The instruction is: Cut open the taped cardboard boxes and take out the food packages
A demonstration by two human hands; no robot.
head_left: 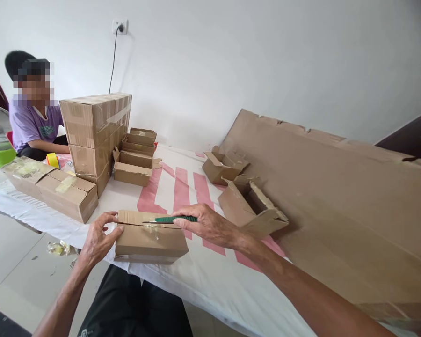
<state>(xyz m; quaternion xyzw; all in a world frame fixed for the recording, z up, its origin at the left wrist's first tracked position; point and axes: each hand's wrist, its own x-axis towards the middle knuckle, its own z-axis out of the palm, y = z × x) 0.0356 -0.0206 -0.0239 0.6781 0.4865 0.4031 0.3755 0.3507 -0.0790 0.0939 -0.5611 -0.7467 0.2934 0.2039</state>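
A small brown cardboard box (pixel 150 245) lies on the cloth-covered table in front of me, near its edge. Its top flaps are closed, with clear tape across the middle of the seam. My left hand (pixel 100 236) grips the left end of the box, thumb at the near side and fingers at the far side. Wrapped in my right hand (pixel 210 226) is a green-handled utility knife (pixel 166 219), held flat above the top seam. Its thin blade points left along the seam by the tape; whether it touches the cardboard I cannot tell.
Stacked boxes (pixel 82 135) and a long taped box (pixel 56 185) stand to the left. Several open boxes (pixel 131 173) sit beyond, with two more open boxes (pixel 245 210) at right. A large cardboard sheet (pixel 337 196) leans against the wall. Another person (pixel 38 121) sits at far left.
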